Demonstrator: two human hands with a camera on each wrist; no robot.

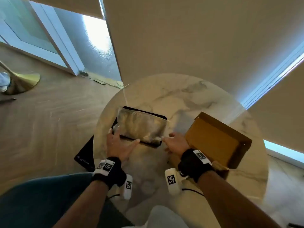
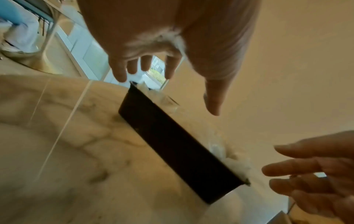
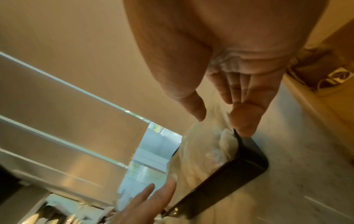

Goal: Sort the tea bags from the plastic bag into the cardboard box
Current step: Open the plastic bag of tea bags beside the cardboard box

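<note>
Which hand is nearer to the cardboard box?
The right hand. It lies just beside the cardboard box, on its left. The left hand is farther away, at the left end of the plastic bag.

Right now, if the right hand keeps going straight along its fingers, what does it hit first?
Most likely the plastic bag at its near right corner; the right hand points there with straight fingers. Contact itself is unclear.

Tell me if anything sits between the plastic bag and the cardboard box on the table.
Nothing visible does. Between the plastic bag and the open cardboard box lies only bare marble table, with the right hand hovering over part of that gap.
</note>
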